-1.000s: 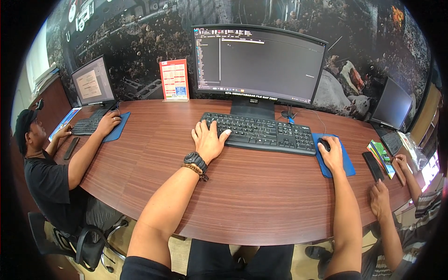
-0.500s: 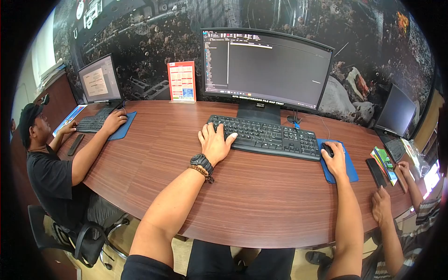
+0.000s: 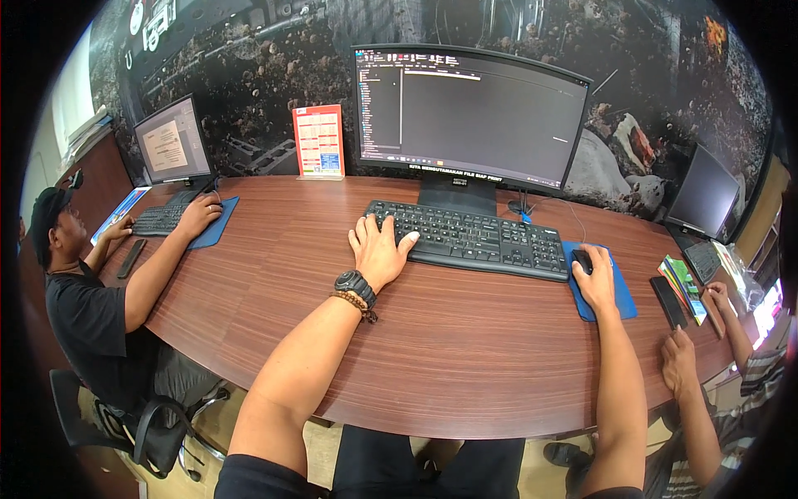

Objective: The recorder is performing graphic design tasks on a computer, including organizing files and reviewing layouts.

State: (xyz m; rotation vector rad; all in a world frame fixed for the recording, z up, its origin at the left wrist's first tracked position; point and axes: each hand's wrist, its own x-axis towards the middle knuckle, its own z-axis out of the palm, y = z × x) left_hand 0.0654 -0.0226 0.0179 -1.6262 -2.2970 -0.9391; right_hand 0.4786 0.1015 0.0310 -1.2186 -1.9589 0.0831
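Note:
My left hand point(image 3: 382, 252) rests with its fingers spread on the left end of a black keyboard point(image 3: 486, 243); a black watch point(image 3: 355, 284) and a beaded bracelet point(image 3: 359, 304) circle that wrist. Over a black computer mouse point(image 3: 582, 261), my right hand point(image 3: 597, 289) is curled, covering part of it. Beneath the mouse lies a blue mouse pad point(image 3: 622, 301). Behind the keyboard stands a wide black monitor point(image 3: 474, 121), its screen showing a dark window with a list column at the left.
Left of the monitor stands a red and white calendar card point(image 3: 319, 141). At the left, a person in black point(image 3: 91, 312) uses another keyboard point(image 3: 162, 219) and screen point(image 3: 174, 141). A second person's hands point(image 3: 680, 362) are at the right, near a dark phone-like slab point(image 3: 667, 303) and booklets point(image 3: 682, 285).
The whole view has shifted slightly, so the desk things sit a little higher and further left. Both my hands keep their places on the keyboard and mouse.

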